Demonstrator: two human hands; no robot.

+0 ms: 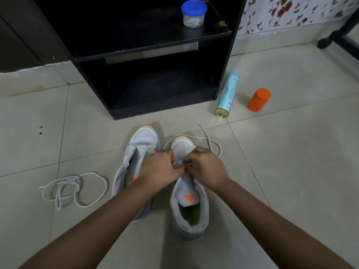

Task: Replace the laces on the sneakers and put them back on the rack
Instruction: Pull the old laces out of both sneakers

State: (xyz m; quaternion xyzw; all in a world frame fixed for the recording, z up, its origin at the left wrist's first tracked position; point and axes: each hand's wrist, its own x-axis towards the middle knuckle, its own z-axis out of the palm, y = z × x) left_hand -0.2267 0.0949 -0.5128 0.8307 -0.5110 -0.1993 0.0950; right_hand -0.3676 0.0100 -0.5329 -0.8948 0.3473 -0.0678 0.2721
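Two white sneakers with orange accents stand side by side on the tiled floor, toes toward the rack. The left sneaker [136,152] has no lace in it. Over the right sneaker [189,208] both hands meet at the eyelets. My left hand [159,171] and my right hand [206,169] each pinch the white lace [210,141], which loops out past the toe. A second loose white lace [73,188] lies coiled on the floor to the left. The black shoe rack [147,74] stands just ahead, with its lower shelf bare.
A clear jar with a blue lid [193,13] holding white laces sits on the rack's upper shelf. A light-blue spray can [227,94] lies on the floor right of the rack, beside an orange cap [259,100]. A black furniture leg [330,38] is at far right.
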